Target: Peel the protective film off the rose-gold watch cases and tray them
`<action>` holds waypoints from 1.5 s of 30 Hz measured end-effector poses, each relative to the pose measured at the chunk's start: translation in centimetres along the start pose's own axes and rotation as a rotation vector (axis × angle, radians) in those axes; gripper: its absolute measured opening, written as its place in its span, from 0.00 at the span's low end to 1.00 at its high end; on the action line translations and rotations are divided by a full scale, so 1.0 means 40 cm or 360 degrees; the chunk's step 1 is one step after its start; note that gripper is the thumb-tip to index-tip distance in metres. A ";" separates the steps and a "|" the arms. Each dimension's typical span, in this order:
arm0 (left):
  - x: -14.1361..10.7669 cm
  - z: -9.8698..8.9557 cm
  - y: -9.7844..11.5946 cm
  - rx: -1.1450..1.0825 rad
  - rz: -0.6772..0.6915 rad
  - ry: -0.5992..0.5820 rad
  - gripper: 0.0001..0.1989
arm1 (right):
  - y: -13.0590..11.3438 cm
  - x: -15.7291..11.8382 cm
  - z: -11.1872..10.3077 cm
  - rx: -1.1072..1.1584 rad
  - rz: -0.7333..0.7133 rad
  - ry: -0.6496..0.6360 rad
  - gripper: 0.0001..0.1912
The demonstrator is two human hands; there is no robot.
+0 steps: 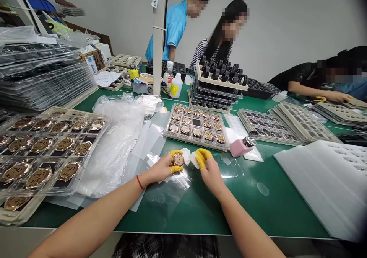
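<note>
Head view: one round gold-toned watch piece (pixel 179 159), face up, above the green surface (pixel 197 216) and the loose clear film (pixel 169 191), short of the middle tray (pixel 189 140). Hazards, as judged: the piece, rimmed by fingertips only, could slip and be marked if the pinch slackened or the finger covers slid on polished metal; lint or smears could result from rubbing with a soiled white wipe (pixel 194 160); the pink bottle (pixel 240 147), standing just beside the middle tray's right corner, could tip if the right forearm or hand swung outward; the loose film could shift or cling if a wrist brushed it. Left hand (pixel 163 169): partly closed, yellow-covered thumb and fingers gripping the piece at its edge, red cord at the wrist. Right hand (pixel 210 167): nearly closed, yellow-covered fingertips pinching the wipe, just to the right of the piece. Between the two, a white scrap (pixel 186 155); whether joined to the wipe, cannot be told. Nearby: the middle tray, holding rows of similar pieces, one compartment showing dark; at far left, a larger-looking tray (pixel 64 189) of like pieces, beside a crumpled clear bag (pixel 114 135).
</note>
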State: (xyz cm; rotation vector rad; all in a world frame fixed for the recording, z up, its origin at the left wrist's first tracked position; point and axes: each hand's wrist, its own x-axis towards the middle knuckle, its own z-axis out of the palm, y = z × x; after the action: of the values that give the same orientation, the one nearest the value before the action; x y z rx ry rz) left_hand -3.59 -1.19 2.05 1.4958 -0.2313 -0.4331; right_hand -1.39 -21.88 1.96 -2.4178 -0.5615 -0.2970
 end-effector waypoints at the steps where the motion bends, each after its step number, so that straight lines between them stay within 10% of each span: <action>1: 0.000 0.000 -0.002 0.0032 0.0009 0.0011 0.25 | 0.011 0.006 0.002 -0.0049 0.0115 -0.0041 0.14; 19: -0.002 0.000 0.001 0.0066 0.0038 -0.0062 0.21 | -0.057 0.002 0.018 -0.0350 -0.0843 -0.0020 0.17; 27: -0.003 0.001 0.010 0.0016 0.0012 -0.0065 0.25 | -0.054 -0.012 0.006 -0.0096 -0.0706 -0.0038 0.13; 34: -0.022 0.018 0.044 0.0083 -0.0013 0.0064 0.26 | 0.004 0.044 -0.049 -0.0136 0.0078 -0.0007 0.15; 45: -0.052 0.056 0.043 0.0130 -0.0021 0.0022 0.31 | -0.076 0.033 -0.044 0.0594 -0.0240 -0.0109 0.03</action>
State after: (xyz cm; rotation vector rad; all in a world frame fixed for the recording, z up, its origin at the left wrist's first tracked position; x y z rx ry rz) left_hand -6.15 -2.32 4.16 1.5804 -0.2310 -0.4280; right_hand -1.78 -20.39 5.40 -2.0357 -0.7598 -0.1559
